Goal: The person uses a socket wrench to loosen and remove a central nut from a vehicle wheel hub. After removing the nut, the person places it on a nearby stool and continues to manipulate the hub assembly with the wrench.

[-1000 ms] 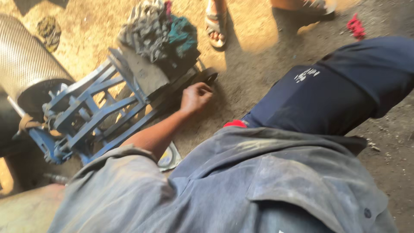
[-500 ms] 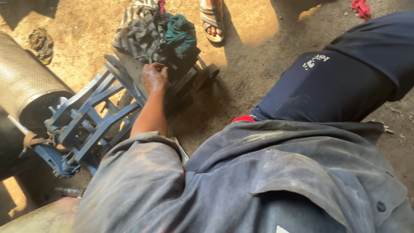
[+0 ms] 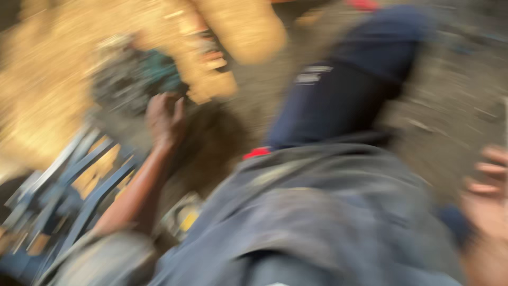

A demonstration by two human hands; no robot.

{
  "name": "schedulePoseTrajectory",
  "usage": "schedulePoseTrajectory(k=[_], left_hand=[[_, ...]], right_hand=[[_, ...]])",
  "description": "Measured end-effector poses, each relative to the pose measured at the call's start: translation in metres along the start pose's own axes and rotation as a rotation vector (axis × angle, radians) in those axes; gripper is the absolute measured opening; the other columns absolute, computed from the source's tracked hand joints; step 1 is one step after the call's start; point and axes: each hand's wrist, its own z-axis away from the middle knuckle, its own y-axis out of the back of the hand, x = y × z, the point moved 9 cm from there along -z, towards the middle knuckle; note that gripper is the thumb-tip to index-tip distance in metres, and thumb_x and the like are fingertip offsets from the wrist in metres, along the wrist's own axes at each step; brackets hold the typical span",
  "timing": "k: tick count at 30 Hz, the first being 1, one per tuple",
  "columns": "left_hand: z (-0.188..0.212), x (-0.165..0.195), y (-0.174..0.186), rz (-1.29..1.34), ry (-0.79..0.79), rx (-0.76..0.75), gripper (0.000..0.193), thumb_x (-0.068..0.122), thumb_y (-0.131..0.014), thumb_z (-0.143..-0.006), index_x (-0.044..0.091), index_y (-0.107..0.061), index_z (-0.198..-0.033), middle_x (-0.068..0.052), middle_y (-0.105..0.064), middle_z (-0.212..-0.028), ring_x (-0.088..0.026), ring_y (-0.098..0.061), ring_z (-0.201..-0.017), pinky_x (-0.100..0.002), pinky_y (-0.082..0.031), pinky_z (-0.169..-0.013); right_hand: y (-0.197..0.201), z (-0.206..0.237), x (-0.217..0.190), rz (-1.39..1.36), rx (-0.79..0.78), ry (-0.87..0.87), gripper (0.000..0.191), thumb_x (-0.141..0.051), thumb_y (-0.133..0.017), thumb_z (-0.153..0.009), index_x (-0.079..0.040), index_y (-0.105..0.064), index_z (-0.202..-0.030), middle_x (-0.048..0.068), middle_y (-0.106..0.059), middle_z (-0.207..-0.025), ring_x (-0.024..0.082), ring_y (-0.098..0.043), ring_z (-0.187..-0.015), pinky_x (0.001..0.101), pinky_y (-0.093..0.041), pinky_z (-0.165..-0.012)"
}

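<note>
The left hand [image 3: 165, 119] reaches far left to the rags [image 3: 135, 79], fingers curled at their edge; blur hides any grip. Near right, the right hand [image 3: 489, 198] hangs loosely open, holding nothing, while the blue frame [image 3: 79, 196] sits near left.

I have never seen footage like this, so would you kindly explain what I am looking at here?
This is one picture from a camera worn on a person's head, looking down past their grey shirt and dark blue trousers. It is badly blurred by motion. The left hand reaches out to a heap of grey and teal rags above a blue metal frame on the dirt ground. The right hand shows at the right edge, apparently holding nothing. Another person's sandalled foot stands beyond.
</note>
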Motion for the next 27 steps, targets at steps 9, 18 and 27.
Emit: schedulePoseTrajectory(k=[9, 18, 27], left_hand=[[0.004, 0.466, -0.102, 0.893, -0.368, -0.701, 0.049, 0.051, -0.061, -0.099, 0.004, -0.074, -0.108, -0.016, -0.072, -0.102, -0.029, -0.070, -0.095, -0.039, -0.053, -0.084], [0.089, 0.658, -0.209, 1.403, -0.329, -1.555, 0.052, 0.048, -0.059, -0.104, -0.001, -0.077, -0.112, -0.014, -0.076, -0.107, -0.020, -0.063, -0.099, -0.040, -0.048, -0.096], [-0.014, 0.771, -0.350, 1.219, 0.315, -1.694, 0.124, 0.091, -0.045, -0.069, -0.004, -0.043, -0.148, -0.027, -0.061, -0.140, -0.040, -0.060, -0.132, -0.052, -0.046, -0.110]], right_hand=[[-0.009, -0.010, -0.024, -0.140, -0.150, 0.022, 0.027, -0.005, -0.040, -0.101, -0.001, -0.062, -0.116, 0.020, -0.062, -0.102, 0.021, -0.063, -0.073, 0.0300, -0.053, -0.060], [0.040, -0.006, -0.020, -0.609, 0.088, -0.122, 0.026, -0.021, -0.055, -0.098, -0.003, -0.057, -0.117, 0.006, -0.057, -0.076, 0.012, -0.052, -0.055, 0.0251, -0.045, -0.047], [0.105, -0.085, -0.218, 0.982, 0.376, 0.646, 0.031, -0.025, -0.043, -0.121, -0.004, -0.049, -0.098, 0.001, -0.049, -0.076, 0.007, -0.045, -0.062, 0.0252, -0.045, -0.066]])
